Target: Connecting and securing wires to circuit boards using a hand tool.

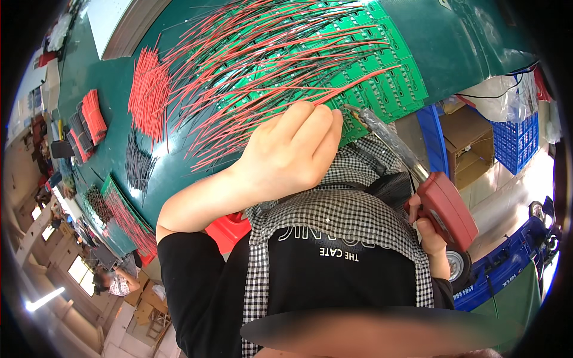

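My left hand (292, 146) is closed in a pinch at the near edge of a green circuit board panel (397, 89). Red wires (358, 80) run out from beside its knuckles, but its fingertips are turned away, hiding what they pinch. My right hand (431, 237) grips the handle of a red soldering gun (447, 206). The gun's long metal barrel (391, 140) slants up to the left, its tip close beside my left fingertips. Many red and black wires lie fanned across the panel, their ends along its rows of small boards.
Left of the panel lie a loose pile of red wires (149, 89) and black wires (140, 161). Bundled red wires (93, 116) are farther left on the green table (471, 42). A cardboard box (468, 140) and blue crate (516, 143) stand at the right.
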Available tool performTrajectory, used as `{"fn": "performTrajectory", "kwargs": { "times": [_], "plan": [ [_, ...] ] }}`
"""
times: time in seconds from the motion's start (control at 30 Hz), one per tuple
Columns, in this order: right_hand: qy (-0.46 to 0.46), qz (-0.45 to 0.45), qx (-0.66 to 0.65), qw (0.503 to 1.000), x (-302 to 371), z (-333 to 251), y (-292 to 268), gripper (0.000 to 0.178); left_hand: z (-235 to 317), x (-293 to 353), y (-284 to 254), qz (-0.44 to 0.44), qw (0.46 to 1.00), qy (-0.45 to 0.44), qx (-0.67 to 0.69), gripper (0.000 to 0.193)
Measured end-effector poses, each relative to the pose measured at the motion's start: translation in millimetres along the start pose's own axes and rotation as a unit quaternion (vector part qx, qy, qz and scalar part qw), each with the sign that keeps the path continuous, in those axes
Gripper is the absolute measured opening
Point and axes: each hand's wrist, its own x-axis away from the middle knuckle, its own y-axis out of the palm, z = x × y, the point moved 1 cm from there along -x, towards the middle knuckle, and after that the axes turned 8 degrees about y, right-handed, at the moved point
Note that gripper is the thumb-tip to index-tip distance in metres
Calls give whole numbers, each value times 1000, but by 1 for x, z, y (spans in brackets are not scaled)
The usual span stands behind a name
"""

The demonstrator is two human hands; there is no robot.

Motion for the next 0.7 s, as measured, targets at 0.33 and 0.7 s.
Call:
{"fn": "performTrajectory", "kwargs": {
  "times": [0.33,0.7],
  "plan": [
    [-44,-8,-35,998,10,17,-6,54,3,1,-1,-16,1000,8,-2,35],
    [35,-3,-95,995,5,15,-4,66,-6,-5,2,-27,1000,14,2,35]
  ]
}}
